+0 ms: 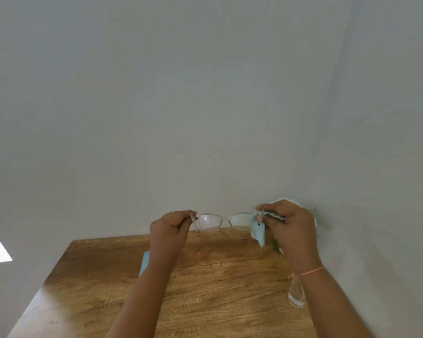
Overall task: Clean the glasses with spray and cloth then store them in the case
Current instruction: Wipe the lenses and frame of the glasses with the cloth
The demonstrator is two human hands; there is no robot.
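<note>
Noted glasses (220, 222) in mid-air at 6 o'clock of the view, temples toward the camera, in line with the far edge of the wooden table (205, 289). Pinched at the 9 o'clock end by left hand (172, 224), fingers curled round the temple near the hinge. Gripped at the 3 o'clock end by right hand (289, 225), fingers closed on the other temple together with a pale blue cloth (258, 231), loose tail hanging toward 6. Judged risks: a drop onto the table edge, or past it, on a slackened pinch; a twisted or sprung hinge from opposite pulls on two thin temples; a fresh smear on the 3 o'clock lens from a thumb or knuckle beside the cloth; a knocked-over spray bottle (296, 292) at 5 o'clock, close under the right wrist, on a careless lowering of that arm. Hard to read: bottle clear, blurred, upper part behind the wrist, nozzle unseen. Pale blue slab (144, 263) at 7 o'clock of the glasses, mostly behind the left forearm; case or second cloth, cannot tell. No certain case anywhere in view. White shape (287, 200) and green leaves (314, 209) behind the right hand, largely covered, unidentified. Lens condition, wet or dry, clean or smudged, not legible through the glare. Near table edge cut off at the bottom of the view.
</note>
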